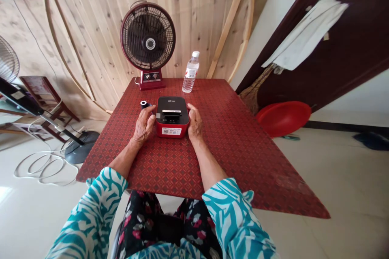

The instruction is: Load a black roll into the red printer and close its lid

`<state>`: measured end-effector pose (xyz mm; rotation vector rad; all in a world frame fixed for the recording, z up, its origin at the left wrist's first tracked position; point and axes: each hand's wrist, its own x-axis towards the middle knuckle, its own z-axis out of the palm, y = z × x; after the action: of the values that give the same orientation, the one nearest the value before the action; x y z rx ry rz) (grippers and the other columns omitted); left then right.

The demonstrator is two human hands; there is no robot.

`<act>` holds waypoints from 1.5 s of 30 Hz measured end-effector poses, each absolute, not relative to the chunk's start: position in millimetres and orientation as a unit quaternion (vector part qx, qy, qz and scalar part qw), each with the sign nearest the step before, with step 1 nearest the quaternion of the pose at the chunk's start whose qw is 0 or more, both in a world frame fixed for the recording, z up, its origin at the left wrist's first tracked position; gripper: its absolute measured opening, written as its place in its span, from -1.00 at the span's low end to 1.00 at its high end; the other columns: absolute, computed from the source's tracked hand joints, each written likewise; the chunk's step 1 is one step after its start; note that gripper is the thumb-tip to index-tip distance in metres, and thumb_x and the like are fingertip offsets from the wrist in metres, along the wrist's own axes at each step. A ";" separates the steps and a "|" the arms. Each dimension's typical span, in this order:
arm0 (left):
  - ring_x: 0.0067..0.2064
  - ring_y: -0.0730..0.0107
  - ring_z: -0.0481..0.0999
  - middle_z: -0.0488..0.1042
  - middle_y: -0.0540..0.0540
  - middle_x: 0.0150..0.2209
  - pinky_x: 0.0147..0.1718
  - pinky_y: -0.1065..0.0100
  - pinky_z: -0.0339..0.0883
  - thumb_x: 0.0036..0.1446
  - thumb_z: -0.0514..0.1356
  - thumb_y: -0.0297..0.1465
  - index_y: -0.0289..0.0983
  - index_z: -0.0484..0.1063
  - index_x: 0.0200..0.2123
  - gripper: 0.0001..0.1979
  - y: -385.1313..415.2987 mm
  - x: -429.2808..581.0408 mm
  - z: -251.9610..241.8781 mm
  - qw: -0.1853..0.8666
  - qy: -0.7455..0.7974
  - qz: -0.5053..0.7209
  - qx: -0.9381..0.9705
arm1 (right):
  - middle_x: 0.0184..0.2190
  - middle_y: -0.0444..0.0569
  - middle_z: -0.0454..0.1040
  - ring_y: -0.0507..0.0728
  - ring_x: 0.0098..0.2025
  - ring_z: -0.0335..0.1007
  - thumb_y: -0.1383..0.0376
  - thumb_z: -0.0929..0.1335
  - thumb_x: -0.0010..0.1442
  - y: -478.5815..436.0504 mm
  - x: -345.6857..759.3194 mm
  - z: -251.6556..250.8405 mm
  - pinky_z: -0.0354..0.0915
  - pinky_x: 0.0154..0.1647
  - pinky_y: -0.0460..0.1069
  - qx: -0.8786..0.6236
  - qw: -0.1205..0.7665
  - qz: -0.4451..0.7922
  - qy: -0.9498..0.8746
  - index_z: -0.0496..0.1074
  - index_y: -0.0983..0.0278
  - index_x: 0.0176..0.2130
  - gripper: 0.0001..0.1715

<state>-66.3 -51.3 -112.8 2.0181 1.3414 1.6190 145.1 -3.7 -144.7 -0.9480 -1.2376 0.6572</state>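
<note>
My left hand point(144, 124) holds a small black roll point(145, 104) at its fingertips, just left of a red-and-black compact printer point(172, 116). The roll has a pale core, and its lower part is hidden by my fingers. My right hand point(195, 123) cups the printer's right side. The printer sits on a red patterned table point(194, 162), with a white label on its front and a dark slot across its black top.
A dark red desk fan point(148, 36) and a plastic water bottle point(191, 72) stand at the table's far edge. A curved wooden panel rises behind them. A red plastic basin point(283, 118) lies on the floor at right, and white cables point(42, 166) lie at left.
</note>
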 end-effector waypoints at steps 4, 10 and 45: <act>-0.43 0.42 0.44 0.48 -0.03 -0.38 -0.37 0.35 0.33 0.22 0.15 -0.04 -0.23 0.42 -0.02 -0.57 -48.0 -60.6 -111.9 0.282 0.447 0.617 0.583 | -0.02 0.10 0.54 0.19 -0.01 0.47 -0.23 0.15 0.22 -2.7 140.5 -153.5 0.35 0.09 0.18 -0.437 0.679 0.305 -0.505 0.40 0.21 0.08 -0.25; -0.64 0.57 0.19 0.29 0.15 -0.64 -0.57 0.44 0.09 0.03 0.31 -0.16 -0.25 0.41 -0.11 -0.59 -39.3 -54.1 -109.2 0.458 0.420 0.620 0.480 | -0.10 0.10 0.57 0.19 -0.07 0.49 -0.22 0.13 0.23 3.0 137.2 -159.3 0.35 0.04 0.15 -0.473 0.662 0.332 -0.478 0.45 0.24 0.00 -0.26; -0.72 0.58 0.23 0.39 0.15 -0.64 -0.72 0.47 0.04 -0.20 0.32 -0.42 -0.29 0.41 -0.03 -0.45 -29.2 -56.2 -101.8 0.602 0.426 0.565 0.370 | -0.17 -0.02 0.61 0.16 -0.09 0.50 -0.14 0.18 0.23 8.4 140.7 -165.0 0.35 -0.03 0.08 -0.464 0.652 0.356 -0.482 0.53 0.21 -0.15 -0.40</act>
<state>-56.2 -29.2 -101.8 0.8581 0.9863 1.3091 140.7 8.4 -165.0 -1.0540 -1.0942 0.8073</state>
